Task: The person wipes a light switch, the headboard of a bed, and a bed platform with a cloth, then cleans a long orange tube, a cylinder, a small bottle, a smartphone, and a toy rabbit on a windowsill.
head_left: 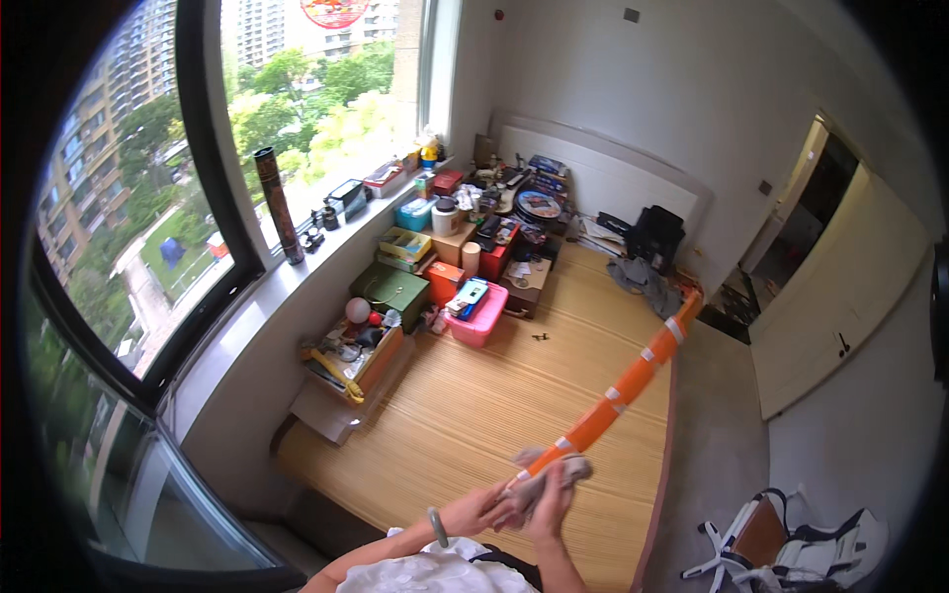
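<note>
A long, slightly curved orange tube with white bands slants up from my hands toward the right, over the edge of the mat-covered bed. Its near end is in my left hand, whose fingers are closed round it; a bracelet is on that wrist. My right hand is closed on a crumpled grey cloth, which is wrapped against the tube just beyond my left hand. The cloth and my fingers hide the tube's lowest part.
An open box of odds and ends, a pink bin and a green box stand on the bed's left side. A dark patterned cylinder stands on the windowsill. Bags lie at lower right, near a door.
</note>
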Available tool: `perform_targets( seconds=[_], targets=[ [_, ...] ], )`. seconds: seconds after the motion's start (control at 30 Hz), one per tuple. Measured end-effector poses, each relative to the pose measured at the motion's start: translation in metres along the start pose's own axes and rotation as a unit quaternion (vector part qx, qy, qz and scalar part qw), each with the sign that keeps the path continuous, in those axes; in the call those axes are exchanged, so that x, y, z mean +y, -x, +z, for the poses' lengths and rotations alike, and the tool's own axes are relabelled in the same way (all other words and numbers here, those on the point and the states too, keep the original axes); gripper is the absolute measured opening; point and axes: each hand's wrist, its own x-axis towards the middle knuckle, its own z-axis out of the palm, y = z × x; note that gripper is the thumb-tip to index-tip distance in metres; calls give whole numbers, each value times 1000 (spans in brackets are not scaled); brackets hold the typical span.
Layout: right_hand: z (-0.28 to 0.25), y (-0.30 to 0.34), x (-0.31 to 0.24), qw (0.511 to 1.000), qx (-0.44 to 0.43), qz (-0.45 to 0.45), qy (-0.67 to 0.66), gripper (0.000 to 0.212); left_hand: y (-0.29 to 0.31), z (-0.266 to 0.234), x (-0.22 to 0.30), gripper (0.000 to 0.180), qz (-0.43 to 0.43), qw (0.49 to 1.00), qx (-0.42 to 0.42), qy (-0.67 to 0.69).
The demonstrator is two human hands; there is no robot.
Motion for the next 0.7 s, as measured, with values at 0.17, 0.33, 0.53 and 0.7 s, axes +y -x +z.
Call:
perform_targets(
  seconds=[0.17, 0.33, 0.53, 0.7],
  targets=[
    [-70, -86, -30, 981, 161, -87, -69, 46, 7, 9, -10, 33, -20, 993, -111, 48],
    [-165, -113, -5, 960, 267, -77, -40, 48, 21, -4, -39, 38, -131, 984, -97, 78],
    [-233, -89, 76, 937, 334, -9, -96, 50, 38, -43, -129, 36, -248, 967, 43, -34],
    [-213, -44, 127, 979, 73, 18, -191, 35, 60, -100, -252, 22, -356, 859, 114, -350]
  ],
)
